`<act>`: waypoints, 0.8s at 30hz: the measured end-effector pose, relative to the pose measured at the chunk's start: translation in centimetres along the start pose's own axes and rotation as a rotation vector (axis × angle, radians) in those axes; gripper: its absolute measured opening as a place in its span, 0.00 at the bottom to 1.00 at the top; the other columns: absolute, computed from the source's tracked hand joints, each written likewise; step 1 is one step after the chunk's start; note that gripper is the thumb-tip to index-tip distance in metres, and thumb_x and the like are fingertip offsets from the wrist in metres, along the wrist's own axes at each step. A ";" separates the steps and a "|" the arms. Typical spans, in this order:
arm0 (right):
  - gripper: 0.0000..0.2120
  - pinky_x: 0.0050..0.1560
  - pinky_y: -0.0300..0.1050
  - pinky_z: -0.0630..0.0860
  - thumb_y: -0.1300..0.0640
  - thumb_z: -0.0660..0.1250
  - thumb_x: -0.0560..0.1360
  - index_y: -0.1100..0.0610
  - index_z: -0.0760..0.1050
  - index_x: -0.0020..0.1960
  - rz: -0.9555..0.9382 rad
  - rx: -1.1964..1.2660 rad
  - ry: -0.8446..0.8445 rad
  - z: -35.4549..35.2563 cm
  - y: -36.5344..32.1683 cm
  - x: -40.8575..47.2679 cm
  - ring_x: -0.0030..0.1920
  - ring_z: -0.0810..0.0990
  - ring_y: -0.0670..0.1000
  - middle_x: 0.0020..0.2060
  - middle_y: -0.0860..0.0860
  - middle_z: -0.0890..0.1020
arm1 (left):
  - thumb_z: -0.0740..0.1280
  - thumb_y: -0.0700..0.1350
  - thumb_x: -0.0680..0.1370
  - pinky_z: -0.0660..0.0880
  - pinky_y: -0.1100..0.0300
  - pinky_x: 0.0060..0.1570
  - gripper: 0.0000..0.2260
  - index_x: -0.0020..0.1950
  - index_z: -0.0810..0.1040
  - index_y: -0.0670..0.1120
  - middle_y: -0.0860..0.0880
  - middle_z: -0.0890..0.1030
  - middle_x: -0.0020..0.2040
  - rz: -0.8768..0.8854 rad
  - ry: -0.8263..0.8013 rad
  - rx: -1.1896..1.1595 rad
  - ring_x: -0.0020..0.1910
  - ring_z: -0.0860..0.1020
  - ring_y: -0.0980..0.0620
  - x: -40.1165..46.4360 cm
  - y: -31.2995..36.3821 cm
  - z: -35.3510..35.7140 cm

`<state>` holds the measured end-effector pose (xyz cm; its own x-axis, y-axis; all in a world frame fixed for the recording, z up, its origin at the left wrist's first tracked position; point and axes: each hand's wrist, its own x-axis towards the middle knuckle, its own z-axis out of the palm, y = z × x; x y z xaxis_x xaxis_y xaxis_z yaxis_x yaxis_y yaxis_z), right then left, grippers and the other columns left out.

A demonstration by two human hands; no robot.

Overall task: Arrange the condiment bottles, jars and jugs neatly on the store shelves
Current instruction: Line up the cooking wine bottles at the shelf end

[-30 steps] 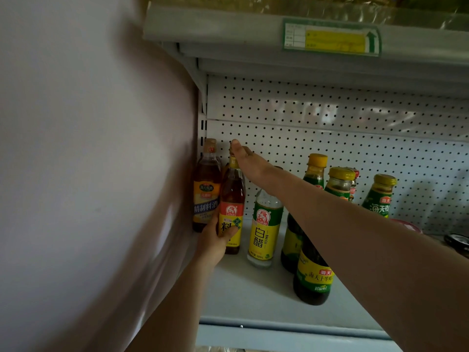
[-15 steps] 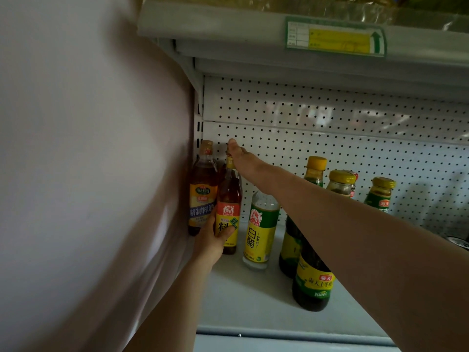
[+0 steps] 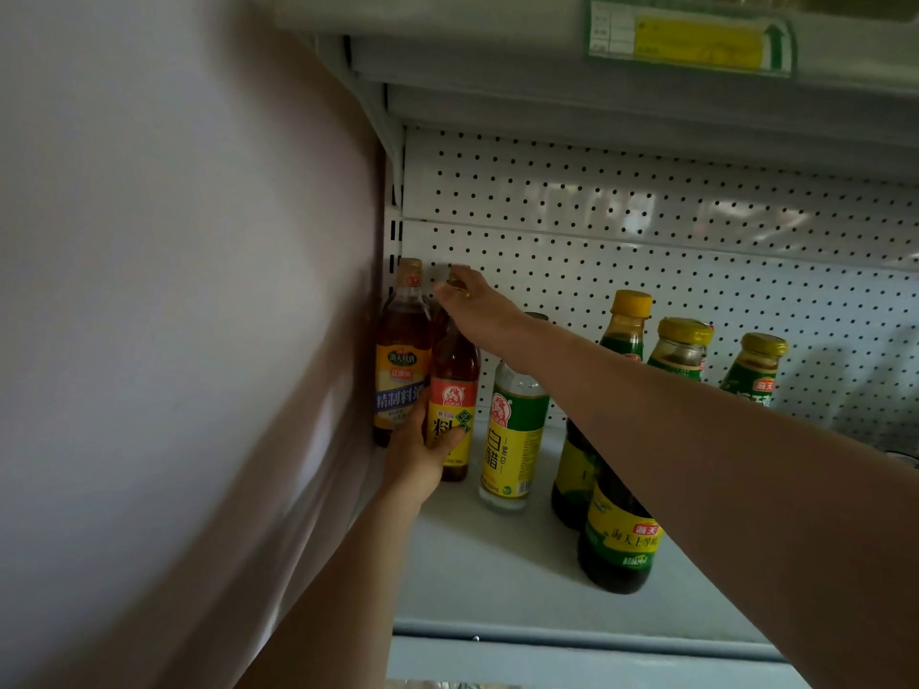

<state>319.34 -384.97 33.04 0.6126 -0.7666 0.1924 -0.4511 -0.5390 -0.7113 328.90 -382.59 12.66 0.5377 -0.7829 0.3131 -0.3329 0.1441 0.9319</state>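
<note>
Since the earlier frame the right hand (image 3: pixel 470 303) has curled over the cap of the amber glass bottle with a red-and-yellow label (image 3: pixel 452 405). The left hand (image 3: pixel 420 452) grips its lower body. It stands at the white shelf's (image 3: pixel 497 564) left end, touching the blue-labelled amber bottle (image 3: pixel 403 360); bare shelf lies in front.

The right hand (image 3: pixel 470 298) hides the red-labelled bottle's (image 3: pixel 453 405) cap, and the shelf tag (image 3: pixel 689 39) seems too blurred to read

A white pegboard back panel (image 3: pixel 646 231) stands behind, a pale side wall (image 3: pixel 149 290) left, in dim light.
</note>
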 end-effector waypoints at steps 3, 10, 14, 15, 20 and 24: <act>0.30 0.66 0.55 0.75 0.46 0.61 0.82 0.46 0.54 0.80 0.032 0.044 0.000 -0.2 -0.3 -0.1 0.58 0.78 0.54 0.57 0.53 0.78 | 0.72 0.49 0.76 0.70 0.60 0.55 0.30 0.76 0.65 0.55 0.63 0.74 0.56 0.006 0.000 0.009 0.56 0.73 0.59 -0.1 0.0 0.0; 0.38 0.55 0.47 0.77 0.57 0.70 0.77 0.51 0.54 0.80 0.060 0.009 -0.002 -0.8 -0.8 -0.7 0.57 0.76 0.53 0.60 0.53 0.76 | 0.72 0.48 0.77 0.71 0.58 0.59 0.31 0.77 0.64 0.53 0.54 0.76 0.64 -0.039 -0.024 0.002 0.63 0.74 0.54 -0.1 0.2 -0.3; 0.38 0.48 0.41 0.71 0.56 0.70 0.77 0.52 0.54 0.81 0.038 -0.013 0.026 -1.8 -0.9 -1.9 0.53 0.72 0.49 0.56 0.49 0.70 | 0.71 0.47 0.77 0.72 0.51 0.65 0.31 0.78 0.63 0.54 0.52 0.75 0.67 -0.052 -0.015 0.003 0.65 0.73 0.51 -0.4 0.6 -0.2; 0.37 0.46 0.40 0.70 0.56 0.70 0.76 0.52 0.56 0.80 0.029 -0.019 0.038 -2.1 -0.9 -2.2 0.51 0.72 0.48 0.54 0.48 0.69 | 0.71 0.47 0.77 0.72 0.49 0.66 0.31 0.78 0.63 0.54 0.51 0.75 0.68 -0.057 -0.012 0.007 0.66 0.73 0.50 -0.5 0.7 -0.2; 0.27 0.33 0.35 0.66 0.56 0.70 0.76 0.55 0.67 0.74 -0.019 -0.067 0.071 -3.4 -1.2 -4.0 0.37 0.69 0.40 0.42 0.43 0.71 | 0.71 0.48 0.77 0.71 0.45 0.68 0.32 0.78 0.62 0.54 0.49 0.74 0.69 -0.108 0.021 0.040 0.68 0.72 0.47 -1.2 1.9 0.0; 0.25 0.33 0.34 0.69 0.54 0.69 0.77 0.53 0.69 0.73 -0.033 -0.057 0.086 -4.5 -0.9 -5.7 0.37 0.71 0.39 0.41 0.43 0.70 | 0.72 0.51 0.77 0.72 0.44 0.65 0.26 0.74 0.69 0.53 0.49 0.77 0.66 -0.171 0.051 0.032 0.66 0.74 0.45 -2.2 2.8 -0.3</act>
<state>313.32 -381.75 35.64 0.5707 -0.7741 0.2741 -0.4693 -0.5813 -0.6647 326.95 -380.26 14.66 0.6268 -0.7625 0.1605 -0.2572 -0.0081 0.9663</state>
